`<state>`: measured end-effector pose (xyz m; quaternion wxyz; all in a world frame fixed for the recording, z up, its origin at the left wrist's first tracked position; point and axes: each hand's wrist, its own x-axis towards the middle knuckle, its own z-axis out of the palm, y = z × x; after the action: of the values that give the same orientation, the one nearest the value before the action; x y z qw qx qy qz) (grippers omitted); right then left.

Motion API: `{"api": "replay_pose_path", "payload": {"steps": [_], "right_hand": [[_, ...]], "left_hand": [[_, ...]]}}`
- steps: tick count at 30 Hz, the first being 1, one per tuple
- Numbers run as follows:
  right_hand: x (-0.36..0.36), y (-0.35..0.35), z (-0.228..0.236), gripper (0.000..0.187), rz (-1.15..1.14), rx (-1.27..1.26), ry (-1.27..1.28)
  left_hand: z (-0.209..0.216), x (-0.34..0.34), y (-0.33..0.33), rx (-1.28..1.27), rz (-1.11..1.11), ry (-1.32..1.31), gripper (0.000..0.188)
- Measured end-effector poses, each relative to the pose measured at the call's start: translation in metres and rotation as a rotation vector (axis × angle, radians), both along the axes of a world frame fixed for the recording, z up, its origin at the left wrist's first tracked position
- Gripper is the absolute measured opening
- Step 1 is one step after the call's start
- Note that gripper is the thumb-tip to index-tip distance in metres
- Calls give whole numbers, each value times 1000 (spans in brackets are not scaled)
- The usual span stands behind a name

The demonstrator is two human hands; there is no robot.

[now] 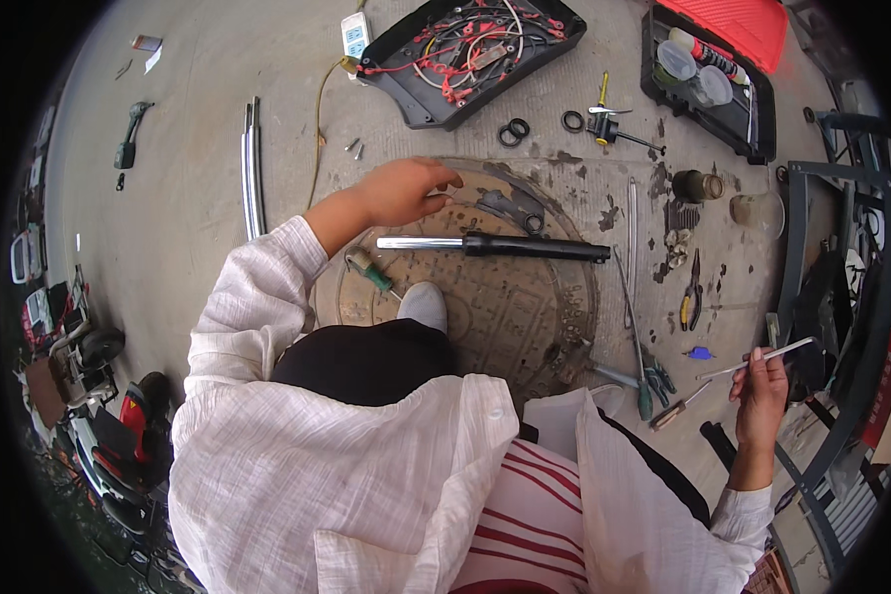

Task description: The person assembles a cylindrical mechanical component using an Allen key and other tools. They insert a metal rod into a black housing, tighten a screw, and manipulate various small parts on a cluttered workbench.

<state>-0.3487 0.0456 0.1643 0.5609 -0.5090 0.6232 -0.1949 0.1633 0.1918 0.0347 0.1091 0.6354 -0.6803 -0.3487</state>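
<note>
My right hand (pixel 760 394), at the right, is closed round a slim silvery metal bar with a short bent end, which looks like a hex key (pixel 796 346). My left hand (pixel 402 192) hovers with bent fingers and a gap between thumb and forefinger; nothing shows in it. Just below that hand lies a fork leg (pixel 537 247), a chrome tube running into a black sleeve. It rests across a round metal cover (pixel 495 317) in the floor. Close to my shoe is a green-handled screwdriver (pixel 368 269). A black rubber ring (pixel 534 224) sits beyond the fork leg.
Ahead stands a black tray (pixel 445 109) of tangled wires, with an open toolbox (pixel 708 119) to its right. Chrome tubes (pixel 252 168) lie at the left. Pliers (pixel 692 292), a jar (pixel 698 186) and a hammer (pixel 614 374) are on the right, near a metal frame (pixel 797 228).
</note>
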Motion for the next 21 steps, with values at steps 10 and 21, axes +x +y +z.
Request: {"api": "replay_pose_path", "payload": {"steps": [10, 21], "right_hand": [[-35, 8, -66, 18, -46, 108, -201], [-42, 1, -135, 17, -50, 276, -314]], "left_hand": [[33, -81, -55, 194, -357, -329, 29], [-84, -229, -59, 2, 179, -206, 52]]}}
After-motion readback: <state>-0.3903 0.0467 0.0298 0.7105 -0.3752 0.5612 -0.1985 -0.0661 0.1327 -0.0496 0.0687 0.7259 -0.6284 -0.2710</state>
